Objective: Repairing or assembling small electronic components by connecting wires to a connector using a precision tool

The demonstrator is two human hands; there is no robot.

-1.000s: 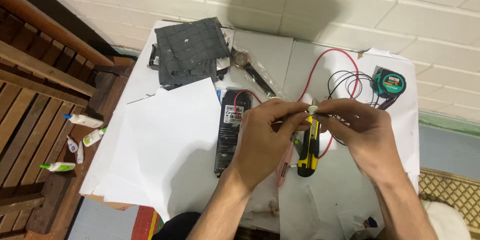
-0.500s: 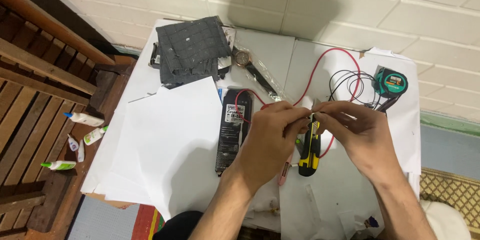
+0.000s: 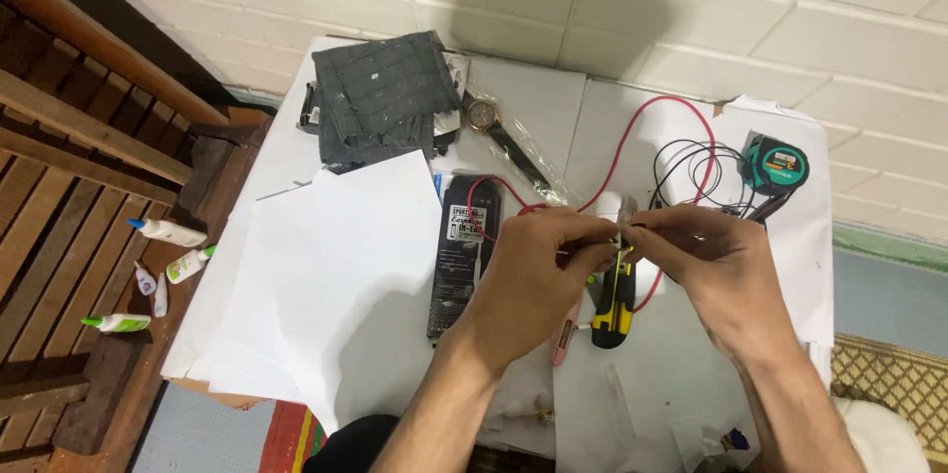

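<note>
In the middle of the frame, the left hand (image 3: 538, 271) and right hand (image 3: 706, 261) pinch tight on a small white part (image 3: 625, 208), near the thin red wire (image 3: 632, 132); open white table (image 3: 652, 394) lies below.

Beyond the fingers: grey cloth (image 3: 380, 98), watch (image 3: 484, 118), tape measure (image 3: 773, 164). Beside them, a black package (image 3: 462, 256) and white paper (image 3: 326, 275). Glue bottles (image 3: 163, 232) lie well apart.

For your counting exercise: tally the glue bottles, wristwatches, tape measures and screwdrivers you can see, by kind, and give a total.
Glue bottles on the wooden slats: 5
Wristwatch: 1
Tape measure: 1
Screwdriver, yellow and black: 1
Total: 8
</note>
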